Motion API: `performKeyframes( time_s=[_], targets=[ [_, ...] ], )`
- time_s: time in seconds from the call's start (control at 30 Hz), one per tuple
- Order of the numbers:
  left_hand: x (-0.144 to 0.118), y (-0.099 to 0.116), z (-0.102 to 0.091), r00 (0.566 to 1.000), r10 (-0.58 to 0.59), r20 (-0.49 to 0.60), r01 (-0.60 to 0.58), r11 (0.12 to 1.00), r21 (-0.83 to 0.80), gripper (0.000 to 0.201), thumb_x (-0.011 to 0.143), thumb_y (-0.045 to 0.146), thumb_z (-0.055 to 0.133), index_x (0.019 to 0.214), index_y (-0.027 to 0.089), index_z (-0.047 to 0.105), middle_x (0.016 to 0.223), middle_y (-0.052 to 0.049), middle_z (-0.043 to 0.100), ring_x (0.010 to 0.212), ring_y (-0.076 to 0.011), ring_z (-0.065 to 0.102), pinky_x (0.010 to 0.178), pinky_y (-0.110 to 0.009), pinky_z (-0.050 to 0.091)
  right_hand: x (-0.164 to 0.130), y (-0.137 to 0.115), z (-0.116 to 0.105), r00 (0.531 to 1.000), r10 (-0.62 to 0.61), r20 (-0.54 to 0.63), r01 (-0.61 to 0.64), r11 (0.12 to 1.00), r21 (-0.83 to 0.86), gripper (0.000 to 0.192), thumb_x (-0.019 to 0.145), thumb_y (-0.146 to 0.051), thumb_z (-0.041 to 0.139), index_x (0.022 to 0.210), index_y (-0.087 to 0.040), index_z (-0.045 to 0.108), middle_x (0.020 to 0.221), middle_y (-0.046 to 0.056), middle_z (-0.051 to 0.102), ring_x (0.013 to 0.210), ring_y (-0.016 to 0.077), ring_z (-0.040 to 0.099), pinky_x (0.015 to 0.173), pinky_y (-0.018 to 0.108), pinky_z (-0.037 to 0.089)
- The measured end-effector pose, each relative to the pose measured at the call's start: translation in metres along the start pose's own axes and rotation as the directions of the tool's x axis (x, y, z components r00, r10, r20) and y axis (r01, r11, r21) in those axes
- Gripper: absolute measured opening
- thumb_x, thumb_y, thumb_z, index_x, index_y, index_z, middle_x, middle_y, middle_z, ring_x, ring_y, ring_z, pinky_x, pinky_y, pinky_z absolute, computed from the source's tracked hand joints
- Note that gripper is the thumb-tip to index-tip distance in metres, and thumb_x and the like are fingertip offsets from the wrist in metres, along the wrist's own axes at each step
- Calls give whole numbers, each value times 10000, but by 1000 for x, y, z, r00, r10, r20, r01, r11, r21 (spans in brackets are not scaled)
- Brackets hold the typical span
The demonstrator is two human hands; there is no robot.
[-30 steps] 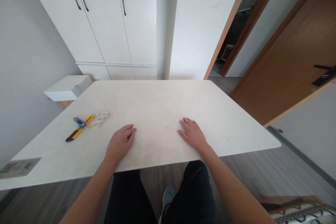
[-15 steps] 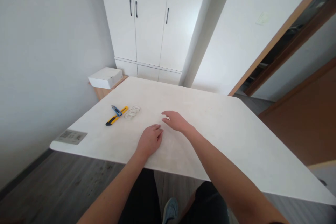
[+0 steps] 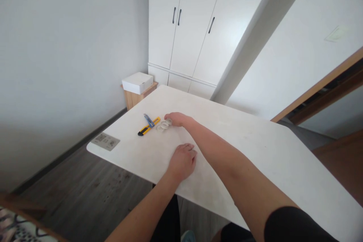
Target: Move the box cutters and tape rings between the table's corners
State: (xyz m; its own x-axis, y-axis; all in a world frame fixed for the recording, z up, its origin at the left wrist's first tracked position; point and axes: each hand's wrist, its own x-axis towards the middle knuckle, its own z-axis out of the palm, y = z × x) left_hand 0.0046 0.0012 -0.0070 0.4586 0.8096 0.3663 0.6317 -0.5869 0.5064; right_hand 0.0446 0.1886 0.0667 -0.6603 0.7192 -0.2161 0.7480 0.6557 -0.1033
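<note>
Clear tape rolls (image 3: 163, 125) lie in a short row running away toward the cupboards (image 3: 195, 26), touched by the right hand (image 3: 176, 119), fingers loose; left hand (image 3: 183, 160) flat on the white table (image 3: 255, 151).

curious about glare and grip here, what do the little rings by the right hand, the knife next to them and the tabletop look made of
Rings: probably clear plastic or rolls of clear tape; they look pale and see-through, too small to be sure. Utility knife: yellow and black casing, likely plastic, beside a blue piece. Table: smooth matte off-white slab, maybe stone-look or laminate; faint marks, no glare. The right hand reaches the rings.
</note>
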Motion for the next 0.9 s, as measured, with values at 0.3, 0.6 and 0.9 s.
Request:
performKeyframes(
  time_s=[0.3, 0.6, 0.9],
  targets=[
    [0, 1, -1, 1000, 11, -17, -11, 1000, -7, 211, 913, 176, 523, 967, 199, 726, 1212, -111, 688, 1183, -255, 591, 1052, -470, 436, -4, -17, -14, 997, -16, 81, 7, 994, 107, 545, 789, -219, 736, 1312, -249, 583, 1332, 69, 649, 1144, 238, 629, 923, 305, 474],
    [1, 4, -6, 1000, 10, -21, -11, 1000, -17, 202, 910, 169, 517, 917, 196, 717, 1157, -111, 694, 1138, -249, 604, 1027, -461, 449, -4, -29, -14, 993, -47, 107, 46, 999, 14, 521, 811, -253, 719, 1318, -243, 600, 1298, 96, 660, 1139, 278, 632, 910, 339, 480],
    [2, 2, -3, 999, 8, -43, -9, 1000, -18, 180, 872, 170, 529, 832, 205, 700, 942, -100, 709, 1034, -264, 629, 967, -456, 478, -3, -53, -9, 993, -72, 90, 78, 995, -63, 518, 830, -326, 687, 1335, -277, 579, 1257, 95, 652, 1093, 284, 639, 822, 340, 502]
  ],
)
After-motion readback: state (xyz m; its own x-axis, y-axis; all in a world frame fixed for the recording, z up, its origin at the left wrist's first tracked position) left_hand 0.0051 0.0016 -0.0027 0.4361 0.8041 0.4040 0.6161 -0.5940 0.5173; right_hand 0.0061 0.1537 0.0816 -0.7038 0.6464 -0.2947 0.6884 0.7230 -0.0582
